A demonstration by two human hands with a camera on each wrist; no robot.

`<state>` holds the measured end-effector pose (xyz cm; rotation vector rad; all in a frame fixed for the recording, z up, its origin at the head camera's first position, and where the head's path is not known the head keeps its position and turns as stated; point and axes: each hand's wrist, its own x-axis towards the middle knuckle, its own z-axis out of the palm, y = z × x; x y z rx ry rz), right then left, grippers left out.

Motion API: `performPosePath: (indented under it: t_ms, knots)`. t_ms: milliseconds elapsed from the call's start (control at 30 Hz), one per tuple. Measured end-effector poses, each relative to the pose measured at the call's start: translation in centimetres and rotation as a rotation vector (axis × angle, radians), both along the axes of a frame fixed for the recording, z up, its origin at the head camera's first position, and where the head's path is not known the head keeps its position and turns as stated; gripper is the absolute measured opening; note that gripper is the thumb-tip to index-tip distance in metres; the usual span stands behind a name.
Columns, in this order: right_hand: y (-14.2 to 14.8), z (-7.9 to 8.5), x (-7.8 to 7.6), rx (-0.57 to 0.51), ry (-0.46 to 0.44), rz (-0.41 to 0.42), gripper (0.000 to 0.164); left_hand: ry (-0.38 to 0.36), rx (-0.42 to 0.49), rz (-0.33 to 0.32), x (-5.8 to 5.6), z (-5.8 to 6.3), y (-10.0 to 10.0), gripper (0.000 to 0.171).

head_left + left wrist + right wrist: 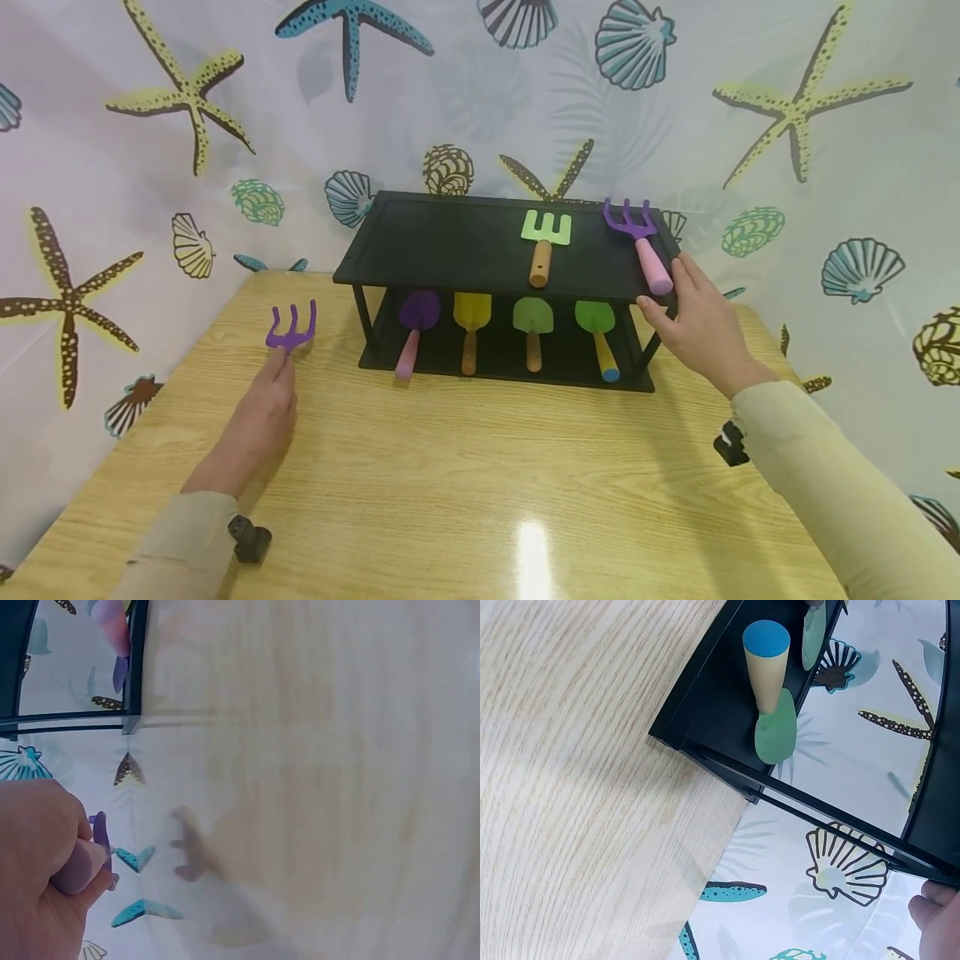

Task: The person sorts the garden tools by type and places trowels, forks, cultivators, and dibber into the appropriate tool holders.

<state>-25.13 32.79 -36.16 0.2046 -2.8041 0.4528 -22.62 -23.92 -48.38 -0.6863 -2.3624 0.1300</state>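
Observation:
My left hand (262,408) grips a small purple three-pronged garden fork (291,340), its prongs pointing up and away, left of a black two-tier shelf (442,242). The fork's pink handle (79,868) shows inside the curled fingers in the left wrist view. My right hand (705,325) rests at the shelf's front right corner, thumb by the front edge and fingers extended along the side. Beside those fingers, a second purple fork with a pink handle (654,267) lies on the top tier. A light green fork (546,229) with a wooden handle lies left of it.
On the lower tier lie a purple trowel (420,312), a yellow trowel (472,312), a pale green trowel (533,317) and a bright green trowel (595,317), handles forward. The shelf stands on a wooden table (450,467) against a patterned curtain (480,100).

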Motion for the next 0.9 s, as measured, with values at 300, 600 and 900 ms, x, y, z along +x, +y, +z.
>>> performPosePath:
  t_ms: [300, 600, 900]
  knots:
    - [0.3, -0.1, 0.0, -0.003, -0.003, 0.003, 0.091, 0.026, 0.183, -0.052, -1.3, 2.2, -0.1, 0.045]
    - [0.3, -0.2, -0.1, 0.003, 0.001, 0.003, 0.091, 0.028, 0.169, -0.073, -2.2, 5.3, 0.5, 0.044]
    - [0.0, -0.1, -0.2, -0.002, -0.001, 0.007, 0.092, 0.044, 0.142, -0.082, -3.1, 8.6, 1.1, 0.044]
